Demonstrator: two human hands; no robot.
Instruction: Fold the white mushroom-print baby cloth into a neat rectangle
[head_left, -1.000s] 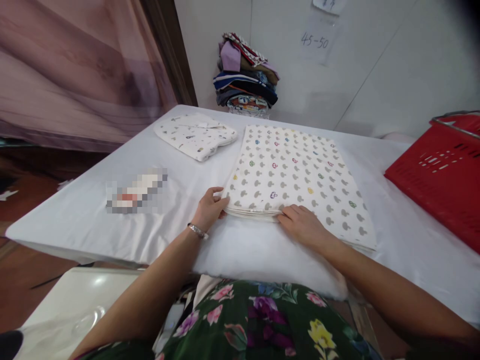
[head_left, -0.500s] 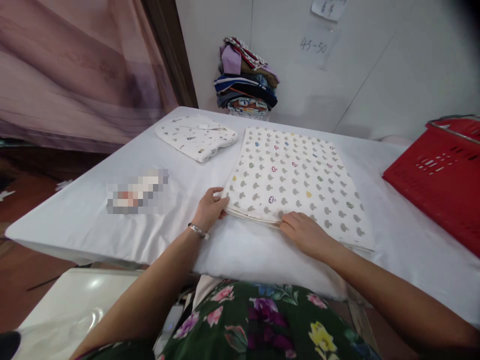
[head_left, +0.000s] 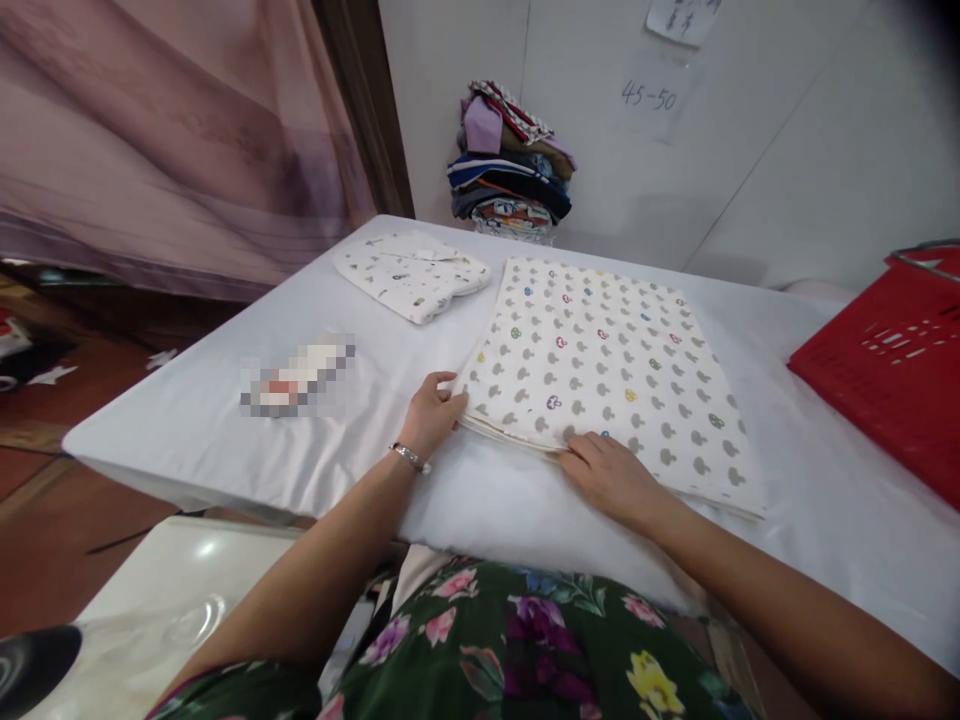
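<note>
A folded white cloth with a mushroom print (head_left: 600, 360) lies flat on the white-covered table (head_left: 480, 490). My left hand (head_left: 433, 412) pinches its near left corner between thumb and fingers. On the cloth's near edge, right of that corner, my right hand (head_left: 606, 474) is closed, thumb below and fingers on top. The layers of the fold show along the edge between the hands. A second folded white cloth with small prints (head_left: 412, 272) rests at the back left, apart from both hands.
A blurred-out item (head_left: 296, 380) lies on the table's left side. At the right stands a red plastic basket (head_left: 892, 350). A stack of folded clothes (head_left: 514, 165) is behind the table by the wall. A pink curtain (head_left: 180, 130) hangs at the left, and a white stool-like surface (head_left: 187, 570) is below.
The view has shifted slightly, so everything appears a little further right. Both hands keep their places on the near edge of the mushroom-print cloth.
</note>
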